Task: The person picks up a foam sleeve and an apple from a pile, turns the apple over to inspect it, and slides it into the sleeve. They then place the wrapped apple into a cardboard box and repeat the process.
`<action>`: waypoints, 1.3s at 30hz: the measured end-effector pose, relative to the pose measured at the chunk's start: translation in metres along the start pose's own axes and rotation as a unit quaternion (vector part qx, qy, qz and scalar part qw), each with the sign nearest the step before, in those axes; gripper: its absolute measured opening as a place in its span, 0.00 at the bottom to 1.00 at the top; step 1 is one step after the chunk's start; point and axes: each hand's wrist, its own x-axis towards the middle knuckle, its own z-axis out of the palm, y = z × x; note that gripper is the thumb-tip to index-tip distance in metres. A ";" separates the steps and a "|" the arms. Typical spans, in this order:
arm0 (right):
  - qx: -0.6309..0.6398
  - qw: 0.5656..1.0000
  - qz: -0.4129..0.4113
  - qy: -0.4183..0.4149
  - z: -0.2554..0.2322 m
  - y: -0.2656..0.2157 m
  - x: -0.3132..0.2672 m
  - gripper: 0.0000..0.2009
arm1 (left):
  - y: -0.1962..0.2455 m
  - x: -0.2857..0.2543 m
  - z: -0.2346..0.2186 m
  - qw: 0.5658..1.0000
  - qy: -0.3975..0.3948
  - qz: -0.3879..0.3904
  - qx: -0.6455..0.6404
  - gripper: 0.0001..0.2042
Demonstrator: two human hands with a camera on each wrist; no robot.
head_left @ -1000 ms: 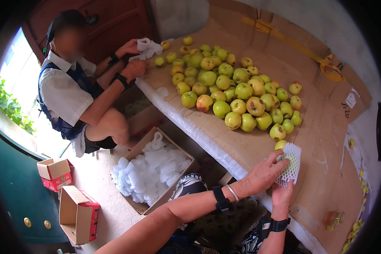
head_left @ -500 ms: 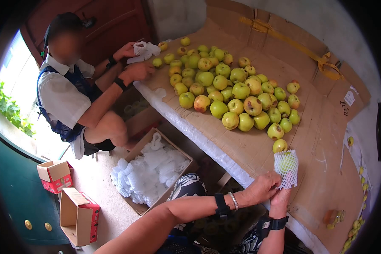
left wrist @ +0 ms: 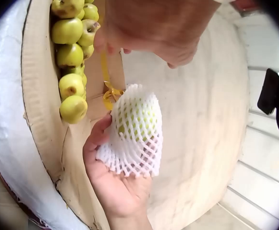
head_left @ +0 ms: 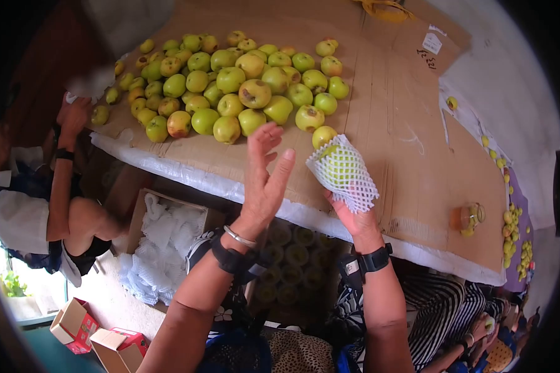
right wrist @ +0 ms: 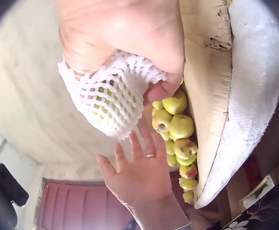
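Note:
My right hand (head_left: 359, 222) holds a green apple (right wrist: 101, 103) in a white foam net sleeve (head_left: 345, 177) above the cardboard-covered table. The sleeve wraps the apple, and its lower end flares loosely over the palm. In the right wrist view the thumb and fingers curl about the net. My left hand (head_left: 264, 186), wearing a ring and a bracelet, is raised to the left of the sleeve with fingers spread and nothing in them. A pile of green and yellowish apples (head_left: 230, 79), several with brown spots, lies beyond both hands.
Below the table edge stands a carton of white foam nets (head_left: 171, 233), with a crate of apples (head_left: 289, 255) beside it. Another person (head_left: 31, 217) sits at the left. A glass jar (head_left: 476, 213) lies at the right; red boxes (head_left: 74, 326) stand on the floor.
My left hand has let go of the net and moved left, its fingers spreading. The right hand keeps the netted apple, now tilted. The head view has swung right.

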 end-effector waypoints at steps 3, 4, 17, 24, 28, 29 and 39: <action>-0.025 1.000 0.015 -0.011 0.007 0.005 -0.005 0.22 | 0.000 0.002 -0.001 0.997 -0.080 0.011 -0.022 0.29; -0.028 0.999 0.019 -0.013 0.009 0.008 -0.005 0.24 | -0.001 0.000 0.002 0.991 -0.121 -0.005 -0.058 0.28; -0.088 0.994 0.040 0.042 0.012 0.023 -0.012 0.25 | -0.015 -0.011 0.016 0.999 -0.041 0.026 0.009 0.08; -0.324 0.942 -0.082 0.027 0.045 0.016 -0.006 0.20 | -0.038 -0.014 0.016 0.954 -0.025 -0.163 -0.250 0.08; -0.496 0.847 -0.188 -0.024 0.062 -0.004 -0.012 0.27 | -0.027 -0.005 0.016 0.872 -0.029 -0.237 -0.427 0.11; -0.471 0.863 -0.183 -0.029 0.068 -0.008 -0.016 0.30 | -0.023 -0.001 0.010 0.861 -0.028 -0.263 -0.435 0.13; -0.528 0.816 -0.234 -0.013 0.065 -0.004 -0.022 0.33 | -0.048 -0.016 0.017 0.702 -0.045 -0.339 -0.625 0.21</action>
